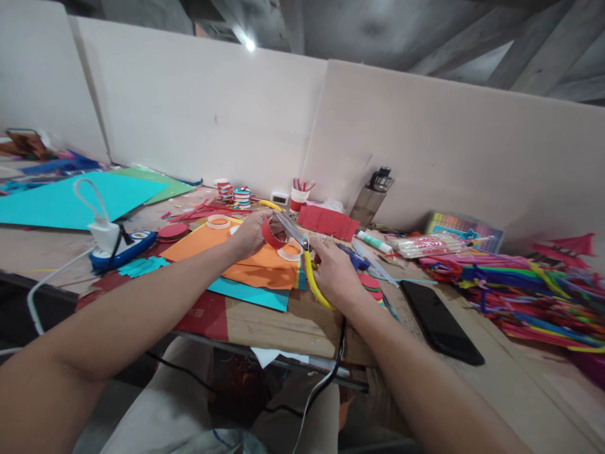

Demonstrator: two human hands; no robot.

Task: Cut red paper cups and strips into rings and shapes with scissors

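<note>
Scissors at a red ring over a crowded craft table

The left hand (250,234) pinches a red paper ring (270,236) above flat orange paper sheets (246,260), near the front edge of the brown wooden table (283,325). The right hand (336,272) grips yellow-handled metal scissors (305,255), whose blades meet the ring's rim. A white tape ring (289,253) lies just beneath. A black flat phone (440,323) rests right of the right hand, and beyond it a heap of bright multicoloured pipe cleaners (520,293) fills the table's right side

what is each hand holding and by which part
The left hand holds a red paper ring by its rim; the right hand holds the scissors by their yellow handles, blades at the ring.
</note>
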